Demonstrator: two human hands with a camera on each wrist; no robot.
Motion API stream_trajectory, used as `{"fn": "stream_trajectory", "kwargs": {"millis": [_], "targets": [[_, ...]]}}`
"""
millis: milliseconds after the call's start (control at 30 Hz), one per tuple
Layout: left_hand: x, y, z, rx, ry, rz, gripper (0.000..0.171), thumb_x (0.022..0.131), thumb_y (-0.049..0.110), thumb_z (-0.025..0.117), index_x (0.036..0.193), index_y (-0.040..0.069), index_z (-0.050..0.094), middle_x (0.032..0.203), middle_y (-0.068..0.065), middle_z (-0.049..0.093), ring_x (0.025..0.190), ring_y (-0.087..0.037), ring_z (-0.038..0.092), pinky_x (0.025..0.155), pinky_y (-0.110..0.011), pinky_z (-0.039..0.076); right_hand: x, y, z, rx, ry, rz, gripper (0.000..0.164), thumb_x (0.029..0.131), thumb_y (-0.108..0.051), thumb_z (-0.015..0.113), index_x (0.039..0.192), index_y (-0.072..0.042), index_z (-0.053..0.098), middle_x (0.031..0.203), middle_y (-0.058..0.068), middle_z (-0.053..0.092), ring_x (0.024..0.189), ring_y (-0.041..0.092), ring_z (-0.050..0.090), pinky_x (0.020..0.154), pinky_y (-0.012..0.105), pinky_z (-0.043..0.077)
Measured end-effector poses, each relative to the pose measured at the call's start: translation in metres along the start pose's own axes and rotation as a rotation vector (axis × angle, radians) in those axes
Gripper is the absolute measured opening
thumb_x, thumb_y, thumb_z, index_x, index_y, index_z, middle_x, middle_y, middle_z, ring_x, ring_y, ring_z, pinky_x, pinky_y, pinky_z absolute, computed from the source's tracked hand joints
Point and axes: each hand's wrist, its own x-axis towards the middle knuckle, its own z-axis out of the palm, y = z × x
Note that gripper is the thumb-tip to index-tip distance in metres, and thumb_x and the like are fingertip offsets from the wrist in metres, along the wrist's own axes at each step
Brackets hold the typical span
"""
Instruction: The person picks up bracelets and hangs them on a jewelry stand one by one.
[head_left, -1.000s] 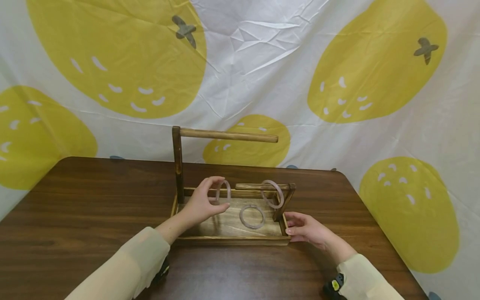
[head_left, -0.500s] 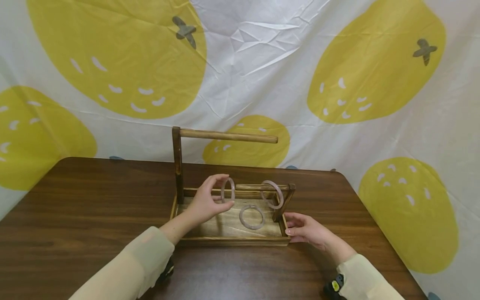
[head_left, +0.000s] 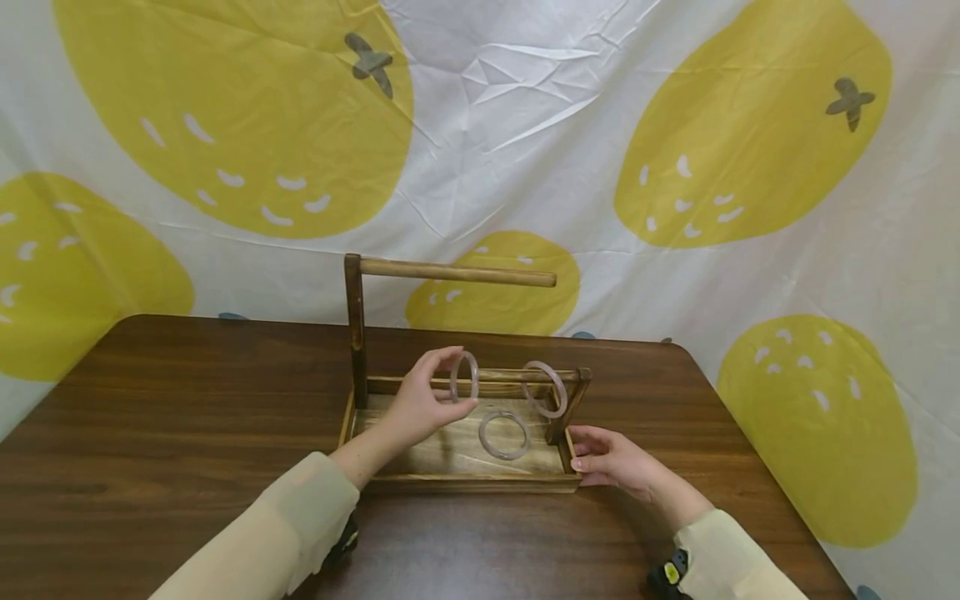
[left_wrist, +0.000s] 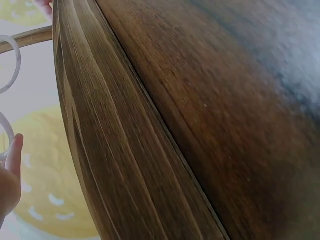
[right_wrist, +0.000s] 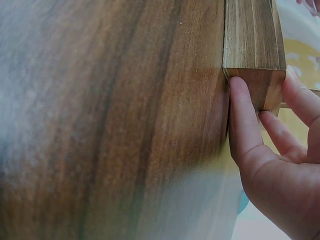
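My left hand [head_left: 420, 396] pinches a pale translucent bangle [head_left: 475, 379] between thumb and fingertips, upright near the free end of the lower bar [head_left: 495, 375] of a wooden jewelry stand [head_left: 465, 479]. A second bangle [head_left: 562, 396] hangs on that bar near its right post. The third bangle [head_left: 482, 433] lies flat in the stand's tray. At the tray's right end, my right hand [head_left: 618, 462] holds the end wall, thumb at the rim and fingers against the outside. In the right wrist view, fingertips [right_wrist: 240, 87] press the wood of the end wall.
A longer, higher bar [head_left: 457, 272] extends right from the stand's tall left post [head_left: 355, 325]. The stand sits on a dark brown wooden table [head_left: 187, 417]. Behind the table hangs a white cloth [head_left: 510, 167] with large yellow fruit prints.
My left hand has moved right and slightly up with its bangle, towards the lower bar's free end. My right hand, the stand and the other two bangles have stayed put.
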Motion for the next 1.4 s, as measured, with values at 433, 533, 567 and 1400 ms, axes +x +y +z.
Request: {"fn": "stream_trajectory", "kwargs": {"millis": [433, 533, 567, 1400], "targets": [[0.004, 0.002, 0.009, -0.039, 0.012, -0.022, 0.067, 0.078, 0.008, 0.074, 0.137, 0.001, 0.042, 0.133, -0.02, 0.044, 0.122, -0.034, 0.044, 0.087, -0.039, 0.053, 0.0, 0.001, 0.0, 0.003, -0.002, -0.001, 0.079, 0.088, -0.014, 0.065, 0.143, 0.014, 0.015, 0.129, 0.035, 0.039, 0.093, 0.012, 0.059, 0.083, 0.035, 0.054], [0.005, 0.002, 0.012, -0.049, 0.02, -0.034, 0.067, 0.078, 0.008, 0.073, 0.136, 0.001, 0.042, 0.134, -0.02, 0.044, 0.122, -0.034, 0.045, 0.088, -0.039, 0.053, 0.0, 0.001, -0.001, 0.006, -0.005, 0.0, 0.079, 0.088, -0.014, 0.065, 0.143, 0.014, 0.015, 0.129, 0.035, 0.04, 0.093, 0.012, 0.059, 0.083, 0.035, 0.054], [0.006, 0.001, 0.013, -0.051, 0.021, -0.037, 0.066, 0.078, 0.008, 0.073, 0.136, 0.001, 0.043, 0.134, -0.021, 0.044, 0.122, -0.034, 0.044, 0.088, -0.04, 0.053, 0.0, 0.001, -0.001, 0.006, -0.006, 0.0, 0.079, 0.088, -0.014, 0.065, 0.143, 0.014, 0.015, 0.129, 0.035, 0.04, 0.093, 0.012, 0.059, 0.083, 0.035, 0.054], [0.012, -0.001, 0.028, -0.136, 0.041, -0.1, 0.065, 0.081, 0.012, 0.071, 0.137, 0.004, 0.041, 0.136, -0.017, 0.044, 0.124, -0.031, 0.042, 0.094, -0.041, 0.049, 0.0, -0.001, 0.0, 0.008, -0.001, 0.005, 0.077, 0.088, -0.012, 0.064, 0.143, 0.014, 0.016, 0.128, 0.034, 0.041, 0.093, 0.012, 0.059, 0.083, 0.036, 0.054]]}}
